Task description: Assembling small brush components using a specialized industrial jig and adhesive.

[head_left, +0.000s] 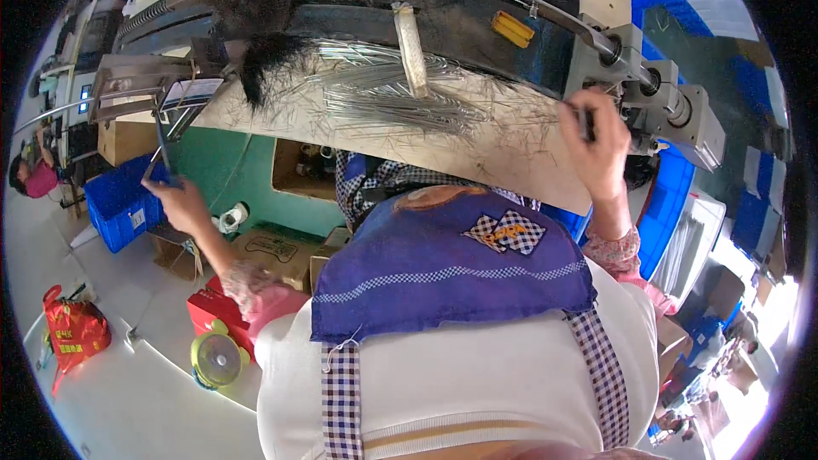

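Observation:
My left hand (181,204) is out to the left below a metal machine head, its fingers closed at the lower end of a thin metal rod (156,160) that slants down from there. My right hand (599,145) is at the right end of the bench, beside a grey metal machine fixture (643,77). Its fingers are curled, with something dark between them that I cannot make out. Between the hands, a pile of thin metal wires (400,102) lies on the wooden bench top (511,158), with many loose pieces scattered round it.
A pale bar (411,51) lies across the wires. Behind it stands a dark machine bed (341,13) with a yellow block (512,29). A blue crate (126,204) stands at left, a small green fan (217,359) and red bag (75,328) lower left. Another person (38,177) is far left.

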Demonstrator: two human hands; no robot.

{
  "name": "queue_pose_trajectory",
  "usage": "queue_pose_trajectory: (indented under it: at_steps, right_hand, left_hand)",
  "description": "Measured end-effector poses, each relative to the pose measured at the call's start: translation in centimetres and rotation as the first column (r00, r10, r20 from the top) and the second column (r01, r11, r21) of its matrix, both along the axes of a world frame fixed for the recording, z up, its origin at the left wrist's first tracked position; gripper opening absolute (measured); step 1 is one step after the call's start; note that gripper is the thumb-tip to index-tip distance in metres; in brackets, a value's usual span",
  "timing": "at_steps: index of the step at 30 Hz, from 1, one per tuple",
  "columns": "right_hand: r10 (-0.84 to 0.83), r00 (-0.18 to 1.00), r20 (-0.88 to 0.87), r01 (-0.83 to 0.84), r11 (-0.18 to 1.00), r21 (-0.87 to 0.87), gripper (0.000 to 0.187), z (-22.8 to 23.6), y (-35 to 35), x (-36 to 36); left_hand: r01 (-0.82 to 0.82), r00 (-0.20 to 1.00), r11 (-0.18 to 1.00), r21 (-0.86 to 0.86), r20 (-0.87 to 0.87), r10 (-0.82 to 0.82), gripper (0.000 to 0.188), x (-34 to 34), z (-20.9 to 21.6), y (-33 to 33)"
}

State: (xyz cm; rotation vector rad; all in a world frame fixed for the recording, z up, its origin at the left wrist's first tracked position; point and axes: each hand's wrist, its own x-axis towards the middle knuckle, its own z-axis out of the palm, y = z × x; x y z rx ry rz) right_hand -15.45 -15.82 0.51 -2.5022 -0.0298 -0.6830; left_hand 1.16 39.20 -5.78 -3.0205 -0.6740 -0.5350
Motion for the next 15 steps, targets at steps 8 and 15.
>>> queue_pose_trajectory:
  at_steps: [8,15]
  right_hand:
    - [-0.219,0.97,0.101,0.111,0.776,0.62,0.012,4.0,-1.6,-1.3]
    - [0.291,0.955,0.059,-0.289,0.869,0.402,0.011,8.6,5.5,5.4]
  left_hand:
    - [0.454,0.87,0.885,0.104,0.162,-0.466,0.071,-1.6,-0.9,-8.0]
    - [0.682,0.152,-0.147,-0.716,0.336,-0.93,0.039,-6.0,11.1,-29.6]
